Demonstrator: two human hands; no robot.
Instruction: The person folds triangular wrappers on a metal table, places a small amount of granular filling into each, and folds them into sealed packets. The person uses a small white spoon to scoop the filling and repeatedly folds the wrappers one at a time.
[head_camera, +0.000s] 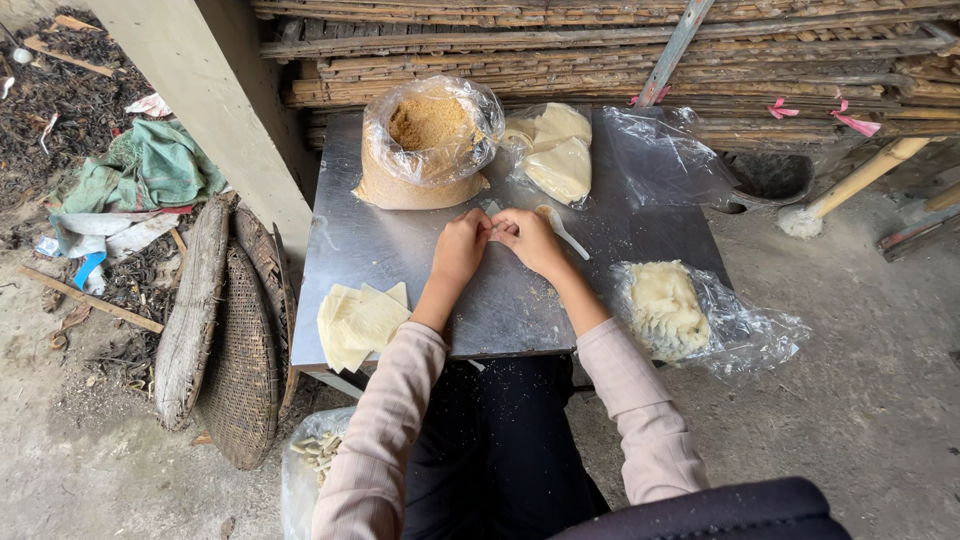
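Both my hands meet over the middle of a metal table (350, 250). My left hand (462, 245) and my right hand (530, 240) pinch a small pale dough wrapper (495, 212) between their fingertips; most of it is hidden by the fingers. A white spoon (565, 232) lies just right of my right hand. A stack of pale square wrappers (360, 322) rests at the table's near left corner. A clear bag of brown crumbly filling (428, 140) stands at the back.
A bag of pale dough sheets (555, 150) lies at the back, a bag of dough lumps (668, 308) at the right edge. Woven trays (235, 340) lean left of the table. A bag with folded pieces (318, 450) sits below. Stacked bamboo (600, 50) lies behind.
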